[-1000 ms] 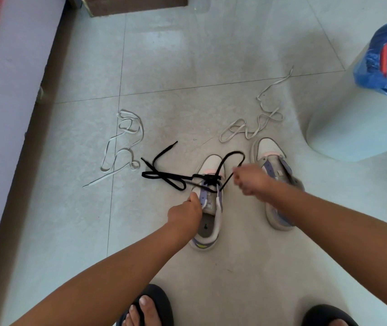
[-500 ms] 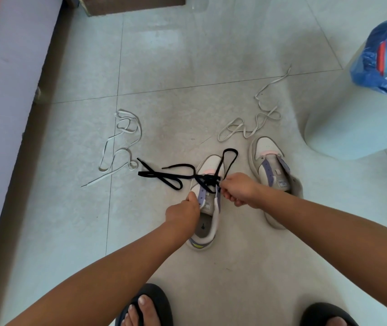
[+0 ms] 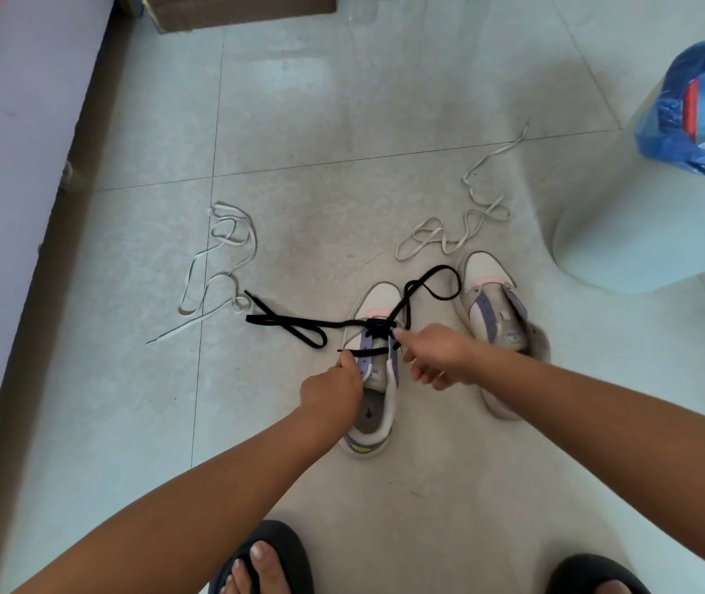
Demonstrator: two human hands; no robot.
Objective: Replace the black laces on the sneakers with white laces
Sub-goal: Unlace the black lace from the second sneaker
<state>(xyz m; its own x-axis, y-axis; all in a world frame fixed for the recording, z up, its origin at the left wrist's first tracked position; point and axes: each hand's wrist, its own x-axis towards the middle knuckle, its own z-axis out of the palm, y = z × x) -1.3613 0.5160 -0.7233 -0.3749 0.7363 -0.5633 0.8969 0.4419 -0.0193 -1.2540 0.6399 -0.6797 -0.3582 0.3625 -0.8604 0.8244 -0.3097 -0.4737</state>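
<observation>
Over the left sneaker [image 3: 374,370], right hand [image 3: 438,358] now apparently pinches the black lace [image 3: 299,325] toward 12 o'clock; left hand [image 3: 335,385] still grips the sneaker's edge.

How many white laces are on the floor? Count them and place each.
2. One white lace lies left of the sneakers; the other white lace lies beyond them, toward the bin.

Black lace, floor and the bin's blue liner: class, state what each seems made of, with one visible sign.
Black lace: probably woven fabric; flat, matte, lying in limp loops.
Floor: likely glazed ceramic tile; straight grout lines, soft glare.
Blue liner: thin plastic film; crinkled, glossy, slightly see-through.
</observation>
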